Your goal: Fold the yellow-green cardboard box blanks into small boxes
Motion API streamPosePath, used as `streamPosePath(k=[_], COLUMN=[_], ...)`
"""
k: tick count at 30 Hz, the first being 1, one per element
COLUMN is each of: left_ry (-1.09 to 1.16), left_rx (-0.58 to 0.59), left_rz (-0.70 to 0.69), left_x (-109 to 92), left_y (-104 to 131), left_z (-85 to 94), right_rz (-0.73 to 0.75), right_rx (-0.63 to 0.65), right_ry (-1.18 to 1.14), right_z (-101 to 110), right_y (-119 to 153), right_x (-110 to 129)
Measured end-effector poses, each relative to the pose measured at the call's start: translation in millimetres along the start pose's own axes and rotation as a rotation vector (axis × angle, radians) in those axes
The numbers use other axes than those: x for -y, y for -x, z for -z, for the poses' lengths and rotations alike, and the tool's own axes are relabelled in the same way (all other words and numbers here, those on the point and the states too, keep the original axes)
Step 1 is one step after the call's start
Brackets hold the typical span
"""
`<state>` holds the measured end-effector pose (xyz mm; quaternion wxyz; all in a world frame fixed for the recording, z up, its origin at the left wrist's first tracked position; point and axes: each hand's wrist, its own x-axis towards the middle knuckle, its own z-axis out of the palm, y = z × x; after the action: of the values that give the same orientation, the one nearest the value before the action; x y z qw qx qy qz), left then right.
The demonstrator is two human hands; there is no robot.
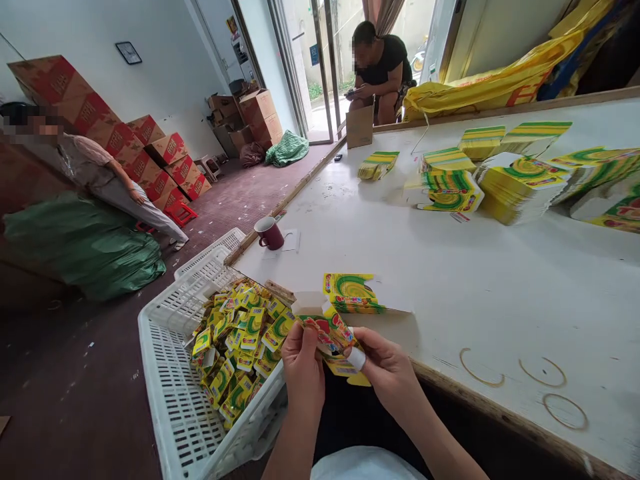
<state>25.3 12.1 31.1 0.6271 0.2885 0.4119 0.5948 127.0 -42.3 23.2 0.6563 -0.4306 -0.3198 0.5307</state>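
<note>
My left hand (pixel 301 367) and my right hand (pixel 387 367) both grip one small yellow, green and red carton (pixel 331 333), held at the near edge of the white table (pixel 475 287). It looks partly folded. My right thumb wears a white wrap. A flat printed carton blank (pixel 353 292) lies on the table just beyond my hands. Left of my hands, a white plastic crate (pixel 170 393) holds several folded small cartons (pixel 237 347).
Stacks of flat carton blanks (pixel 520 190) cover the far right of the table. A maroon mug (pixel 270 233) stands near the left edge. One person sits by the doorway (pixel 383 63); another leans over green sacks (pixel 80 243) at the left. Red cartons (pixel 150 157) line the wall.
</note>
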Motion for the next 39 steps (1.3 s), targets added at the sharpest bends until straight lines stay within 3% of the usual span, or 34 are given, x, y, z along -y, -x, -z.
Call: streamPosePath(k=[3,7,9,11,14,16,19,21,24,26,28,30,34,39], left_ry=[-0.016,-0.059,-0.144,-0.246,-0.492,-0.755,-1.03,-1.092,-1.132,-1.12,-1.091,-1.071,-1.043,-1.075], left_rx=[0.04,0.009,0.056,0.119,0.316,0.473,0.633,0.646,0.531,0.529,0.594,0.65,0.76,0.774], left_rz=[0.029,0.009,-0.048,-0.206,-0.456,-0.427,-0.253,-0.203,-0.268,-0.314,-0.35,-0.382,-0.416,-0.49], left_x=[2,-1,-17,-42,-78,-87,-73,-55,-33,-25,-21,-20,-21,-21], left_y=[3,0,-4,-7,-5,-1,2,2,5,9,13,17,19,17], left_z=[0.2,4.0,10.1,18.3,26.1,23.9,13.5,8.3,7.5,9.0,10.2,10.7,12.2,15.3], right_rz=[0.022,0.16,0.272,0.435,0.7,0.815,0.876,0.832,0.575,0.298,0.024,-0.149,-0.226,-0.145], right_rx=[-0.014,-0.001,0.002,-0.008,-0.005,0.069,0.166,0.056,-0.182,-0.156,-0.037,0.046,0.111,0.125], right_ry=[0.031,0.255,0.418,0.635,0.975,1.111,1.15,1.075,0.745,0.449,0.191,0.024,-0.064,0.007], right_z=[0,4,11,18,23,20,14,14,17,17,15,11,9,10], right_y=[1,1,0,-2,-3,-2,1,4,6,6,5,4,5,4], right_x=[-1,-1,3,10,26,33,34,28,17,11,7,6,7,13])
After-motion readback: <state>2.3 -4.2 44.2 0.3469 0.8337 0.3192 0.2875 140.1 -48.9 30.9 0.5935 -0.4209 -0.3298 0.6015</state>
